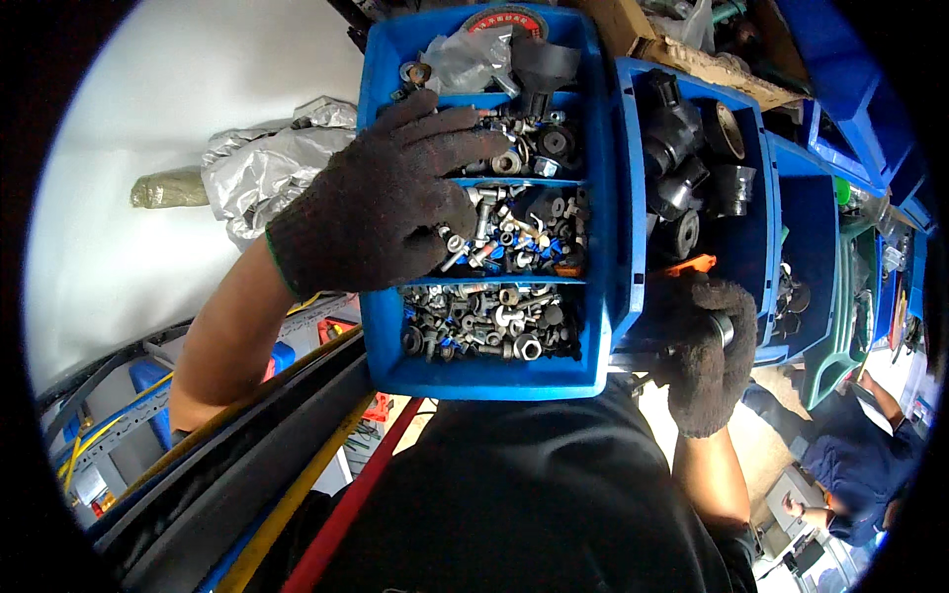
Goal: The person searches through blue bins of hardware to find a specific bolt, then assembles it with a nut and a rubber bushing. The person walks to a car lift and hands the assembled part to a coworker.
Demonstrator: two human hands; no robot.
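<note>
My left hand point(371, 203), in a dark knitted glove, reaches over a blue divided bin point(474, 380) with its fingers spread apart. Its thumb side is close to a heap of bolts, screws and small blue pieces point(509, 232) in one of the middle compartments. Lower right of the bin, my right hand point(707, 371), gloved alike, has its fingers curled round a dark cylindrical piece with a shiny metal end point(725, 329). The glove hides most of that piece. Nuts, bolts and washers point(494, 318) fill the nearest compartment.
A second blue bin point(628, 188) to the right holds black pipe-like fittings point(677, 138) and an orange piece point(690, 265). Silver plastic wrapping point(262, 178) lies left. Yellow and red bars point(351, 504) slant at lower left. Another person point(855, 455) is at lower right.
</note>
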